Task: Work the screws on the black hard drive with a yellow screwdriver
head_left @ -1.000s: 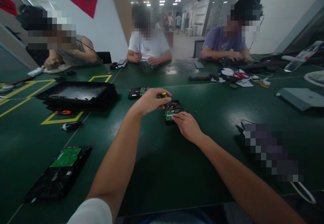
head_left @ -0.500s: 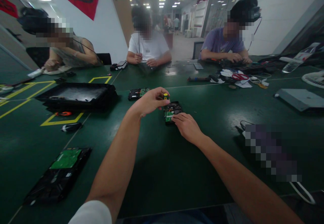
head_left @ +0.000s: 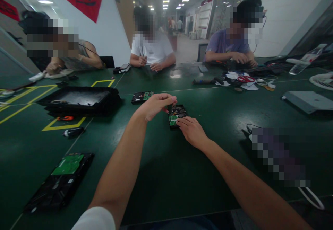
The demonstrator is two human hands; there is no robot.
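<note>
A hard drive with a green circuit board lies on the table in front of me. My right hand is closed on its near right side, fingertips over the board's edge. Above the drive's far left part, my left hand is pinched around a small screwdriver. Fingers now cover most of its handle, and its tip cannot be made out. Just beyond my left hand lies a second hard drive, and a third hard drive rests at the near left.
A black tray stands at left, with an orange tool and a dark object near it. On the right are a grey metal box and a blurred-out item. Three people sit across the green table.
My left fingers have shifted over the top of the screwdriver, so its yellow end no longer shows. My right hand and the drive have stayed in place.
</note>
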